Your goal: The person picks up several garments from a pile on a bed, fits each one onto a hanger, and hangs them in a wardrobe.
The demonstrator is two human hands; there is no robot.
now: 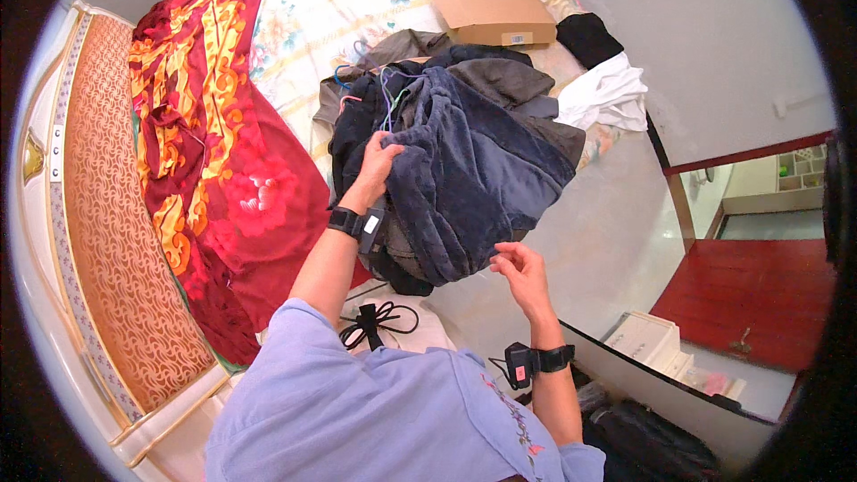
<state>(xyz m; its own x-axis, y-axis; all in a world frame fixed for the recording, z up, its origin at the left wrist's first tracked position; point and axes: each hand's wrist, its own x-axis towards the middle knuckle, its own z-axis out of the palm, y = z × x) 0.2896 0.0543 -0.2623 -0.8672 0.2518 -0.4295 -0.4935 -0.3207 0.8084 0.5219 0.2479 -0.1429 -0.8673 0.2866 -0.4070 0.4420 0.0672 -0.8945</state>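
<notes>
A dark blue-grey plush garment point(462, 181) with a gathered edge lies spread over a heap of dark clothes point(355, 114) on the bed. My left hand point(380, 164) pinches its edge at the left, thumb on top. Just below the hook of a purple clothes hanger point(386, 97), that hand is partly turned from view. My right hand point(523, 274) is beside the garment's lower right edge, fingers loosely bent and apart, with nothing visible in them. A blue hanger hook point(340, 75) and a pink one point(349, 101) poke out of the heap.
Beyond the heap sit a cardboard box point(502, 10), a folded black cloth point(589, 39) and a white garment point(602, 94). A red patterned blanket point(268, 214) lies at left by the padded headboard point(127, 214). A coiled black cable point(378, 325) is near my body.
</notes>
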